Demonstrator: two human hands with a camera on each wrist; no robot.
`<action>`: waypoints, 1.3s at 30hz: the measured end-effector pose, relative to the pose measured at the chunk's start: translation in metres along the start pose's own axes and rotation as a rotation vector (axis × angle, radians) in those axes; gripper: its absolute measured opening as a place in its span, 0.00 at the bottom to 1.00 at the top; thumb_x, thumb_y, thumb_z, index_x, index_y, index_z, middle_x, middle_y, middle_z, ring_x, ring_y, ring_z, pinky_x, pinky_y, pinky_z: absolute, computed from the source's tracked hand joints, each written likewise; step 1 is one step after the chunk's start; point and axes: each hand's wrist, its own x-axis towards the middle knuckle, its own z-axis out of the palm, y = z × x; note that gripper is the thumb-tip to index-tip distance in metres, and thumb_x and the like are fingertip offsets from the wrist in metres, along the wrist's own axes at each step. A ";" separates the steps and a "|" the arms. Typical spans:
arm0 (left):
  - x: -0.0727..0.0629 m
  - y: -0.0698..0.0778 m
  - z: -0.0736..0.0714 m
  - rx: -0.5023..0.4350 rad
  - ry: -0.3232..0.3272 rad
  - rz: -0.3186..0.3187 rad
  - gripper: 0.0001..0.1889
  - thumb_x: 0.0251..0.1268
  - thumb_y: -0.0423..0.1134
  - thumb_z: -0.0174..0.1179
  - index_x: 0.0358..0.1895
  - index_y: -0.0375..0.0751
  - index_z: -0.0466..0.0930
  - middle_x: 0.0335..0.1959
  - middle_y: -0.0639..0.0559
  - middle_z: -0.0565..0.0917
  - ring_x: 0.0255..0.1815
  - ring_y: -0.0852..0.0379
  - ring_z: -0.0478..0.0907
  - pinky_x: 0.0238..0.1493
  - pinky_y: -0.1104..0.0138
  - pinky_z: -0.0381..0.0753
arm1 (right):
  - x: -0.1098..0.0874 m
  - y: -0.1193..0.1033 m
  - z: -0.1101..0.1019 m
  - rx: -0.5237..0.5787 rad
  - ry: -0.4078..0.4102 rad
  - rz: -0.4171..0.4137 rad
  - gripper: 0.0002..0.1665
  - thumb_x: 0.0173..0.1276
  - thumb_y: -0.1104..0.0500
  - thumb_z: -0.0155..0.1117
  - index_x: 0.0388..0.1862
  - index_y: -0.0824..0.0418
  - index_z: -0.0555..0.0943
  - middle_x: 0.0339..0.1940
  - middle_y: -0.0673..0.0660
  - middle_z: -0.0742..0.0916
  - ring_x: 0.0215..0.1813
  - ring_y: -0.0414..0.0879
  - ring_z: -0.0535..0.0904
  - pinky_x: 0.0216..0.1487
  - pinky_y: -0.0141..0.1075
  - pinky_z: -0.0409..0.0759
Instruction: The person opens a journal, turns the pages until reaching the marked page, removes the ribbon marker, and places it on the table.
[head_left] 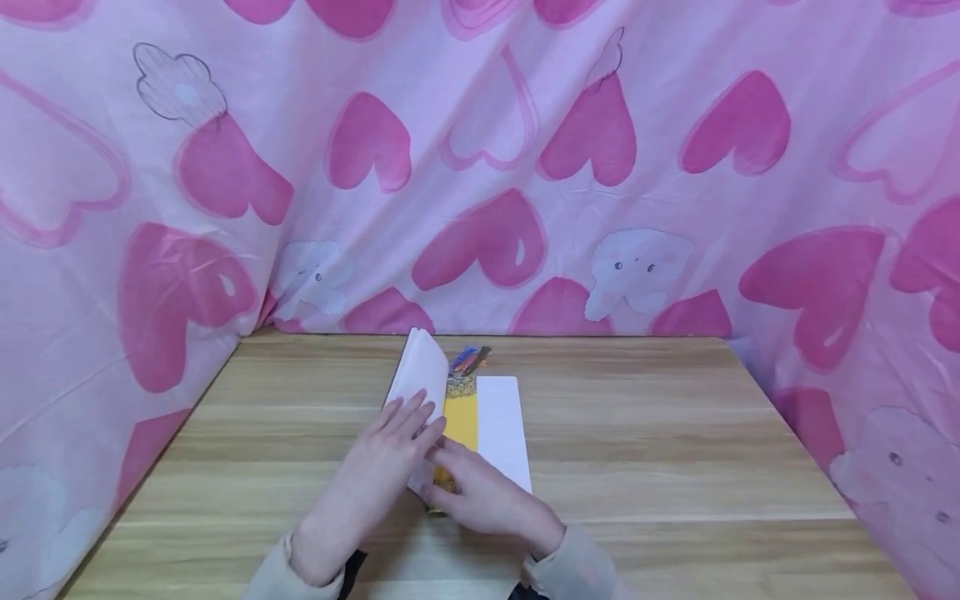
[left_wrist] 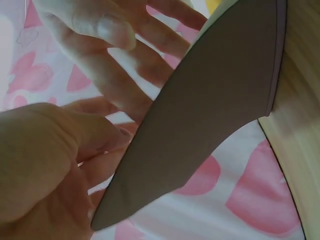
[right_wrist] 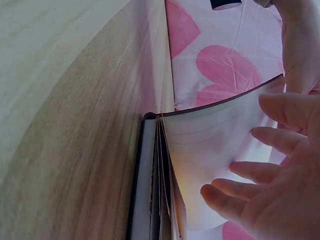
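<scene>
A lined notebook lies open on the table, its left cover and page raised up at a slant. My left hand lays straight fingers on the raised part near its lower half. Relaxed, spread fingers of my right hand reach over the lower middle of the notebook, facing the lifted page in the right wrist view. Along the notebook's middle runs a yellow strip with patterned ends, partly covered by the right hand. The dark outside of the cover hides some fingertips in the left wrist view.
Small colourful feather-like pieces stick out past the notebook's top end. Wood-grained tabletop surrounds the notebook. Pink heart-patterned cloth hangs behind the table and along both sides.
</scene>
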 end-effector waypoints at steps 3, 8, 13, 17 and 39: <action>-0.002 0.000 0.003 -0.017 -0.033 0.017 0.27 0.48 0.19 0.69 0.54 0.39 0.81 0.58 0.41 0.79 0.67 0.42 0.69 0.67 0.51 0.66 | 0.000 0.000 0.001 -0.019 -0.029 -0.018 0.22 0.74 0.57 0.58 0.66 0.55 0.73 0.71 0.53 0.70 0.71 0.42 0.64 0.69 0.41 0.66; -0.003 0.000 0.006 -0.032 -0.148 -0.064 0.25 0.52 0.25 0.68 0.57 0.37 0.80 0.64 0.39 0.75 0.70 0.41 0.64 0.68 0.48 0.64 | -0.001 -0.001 0.001 -0.068 -0.041 -0.079 0.22 0.73 0.57 0.59 0.65 0.55 0.75 0.71 0.51 0.68 0.71 0.42 0.63 0.69 0.39 0.65; -0.005 -0.001 0.007 -0.051 -0.217 -0.171 0.22 0.59 0.33 0.67 0.58 0.37 0.80 0.66 0.38 0.73 0.71 0.39 0.62 0.68 0.46 0.63 | -0.003 -0.002 0.002 -0.143 -0.082 -0.113 0.28 0.74 0.55 0.57 0.71 0.56 0.70 0.74 0.50 0.66 0.74 0.44 0.61 0.71 0.39 0.62; -0.006 -0.001 0.008 -0.055 -0.257 -0.233 0.20 0.63 0.37 0.66 0.58 0.39 0.80 0.65 0.37 0.73 0.71 0.39 0.63 0.68 0.45 0.62 | -0.004 -0.004 0.000 -0.157 -0.122 -0.081 0.26 0.75 0.54 0.56 0.71 0.54 0.71 0.75 0.49 0.67 0.73 0.44 0.62 0.71 0.40 0.62; -0.010 -0.005 0.009 -0.029 -0.307 -0.274 0.23 0.59 0.41 0.68 0.57 0.36 0.79 0.61 0.35 0.75 0.66 0.35 0.67 0.64 0.43 0.64 | 0.000 -0.003 -0.019 0.066 0.236 -0.045 0.14 0.72 0.64 0.59 0.54 0.62 0.82 0.50 0.52 0.86 0.52 0.39 0.80 0.55 0.37 0.79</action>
